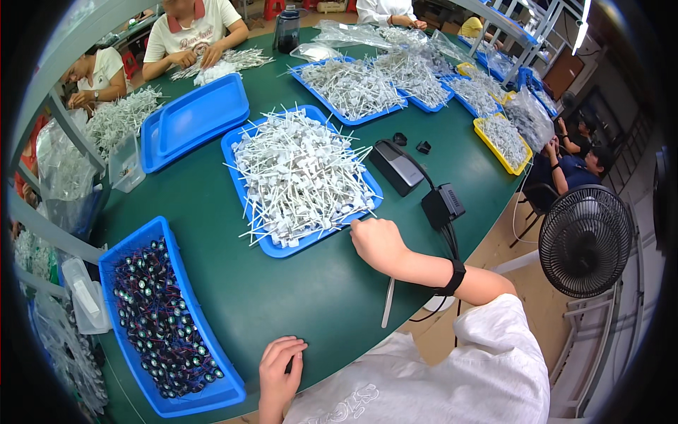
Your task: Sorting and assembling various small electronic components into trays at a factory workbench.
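Note:
My right hand point(379, 246) is closed at the near right corner of a blue tray point(272, 249). Its fingertips are turned away, so what they pinch, if anything, is hidden. The tray is heaped with white plastic pieces point(300, 177) that have long thin stems. Near the table's front edge, my left hand point(280, 374) is curled around a small dark part point(289, 364), mostly hidden by the fingers. Beyond it to the left, a blue bin point(236, 387) holds many small round dark components point(166, 318) with thin red and dark wires.
A thin metal strip point(388, 304) lies near my right forearm. Black boxes with cables point(443, 205) stand right of the tray. Empty blue trays point(201, 116), more filled trays point(353, 92) and a dark bottle point(287, 30) lie farther off. Co-workers sit across; a fan point(586, 240) stands right.

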### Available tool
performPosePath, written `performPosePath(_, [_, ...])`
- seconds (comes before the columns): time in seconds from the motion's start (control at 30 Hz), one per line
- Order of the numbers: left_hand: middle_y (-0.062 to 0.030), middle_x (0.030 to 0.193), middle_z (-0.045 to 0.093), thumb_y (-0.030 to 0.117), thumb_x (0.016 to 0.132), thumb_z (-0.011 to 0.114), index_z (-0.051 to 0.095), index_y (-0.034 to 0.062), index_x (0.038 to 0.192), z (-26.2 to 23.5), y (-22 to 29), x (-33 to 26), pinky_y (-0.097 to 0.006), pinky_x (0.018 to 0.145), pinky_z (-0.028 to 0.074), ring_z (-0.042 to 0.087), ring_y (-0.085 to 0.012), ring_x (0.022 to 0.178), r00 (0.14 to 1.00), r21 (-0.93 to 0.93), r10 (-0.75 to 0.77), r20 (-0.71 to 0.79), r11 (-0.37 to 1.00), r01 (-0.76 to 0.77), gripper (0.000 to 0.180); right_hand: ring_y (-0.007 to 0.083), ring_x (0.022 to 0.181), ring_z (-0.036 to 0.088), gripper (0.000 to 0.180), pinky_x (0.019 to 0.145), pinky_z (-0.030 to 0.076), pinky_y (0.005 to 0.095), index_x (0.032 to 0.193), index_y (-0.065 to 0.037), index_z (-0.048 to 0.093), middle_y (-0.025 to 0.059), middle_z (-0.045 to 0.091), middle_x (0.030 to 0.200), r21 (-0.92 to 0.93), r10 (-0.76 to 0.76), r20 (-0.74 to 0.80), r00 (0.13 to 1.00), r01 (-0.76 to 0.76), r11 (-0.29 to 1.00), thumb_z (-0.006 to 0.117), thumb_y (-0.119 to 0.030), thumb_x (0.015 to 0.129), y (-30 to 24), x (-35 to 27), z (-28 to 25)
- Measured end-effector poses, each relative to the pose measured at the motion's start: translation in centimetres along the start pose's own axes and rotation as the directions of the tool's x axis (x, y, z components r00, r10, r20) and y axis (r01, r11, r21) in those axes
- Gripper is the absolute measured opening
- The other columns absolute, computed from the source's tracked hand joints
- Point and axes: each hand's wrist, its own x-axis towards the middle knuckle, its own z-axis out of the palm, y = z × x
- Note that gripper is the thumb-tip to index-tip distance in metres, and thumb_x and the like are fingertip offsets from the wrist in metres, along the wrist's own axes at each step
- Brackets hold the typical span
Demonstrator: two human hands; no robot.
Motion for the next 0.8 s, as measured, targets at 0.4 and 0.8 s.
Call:
performPosePath(0.4, [-0.0112, 0.089, 0.065, -0.004, 0.075, 0.059, 0.065, 0.0011, 0.083, 0.2, 0.1, -0.2, -0.037, 0.081, 0.048, 0.061, -0.0284, 0.092, 1.0, -0.001, -0.008, -0.015, 1.0, 0.008, 0.012, 0.0326, 0.059, 0.062, 0.003, 0.054, 0.049, 0.0416, 0.067, 0.0, 0.056, 0.0158, 0.06, 0.06, 0.025, -0.085, -0.026, 0.996, 0.086, 0.996, 0.056, -0.003, 0.069, 0.2, 0.0, 0.6])
performPosePath(0.8, [-0.0111, 0.093, 0.064, 0.001, 0.078, 0.06, 0.065, 0.0014, 0.09, -0.4, 0.6, 0.3, -0.037, 0.081, 0.048, 0.061, -0.0266, 0.093, 1.0, 0.018, 0.028, 0.013, 0.999, -0.028, 0.013, 0.0348, 0.071, 0.062, 0.021, 0.066, 0.049, 0.0444, 0.074, -0.003, 0.067, 0.0173, 0.063, 0.07, 0.122, -0.132, -0.284, 0.95, 0.173, 0.977, 0.061, -0.022, 0.079, 0.8, 11.1, -9.8])
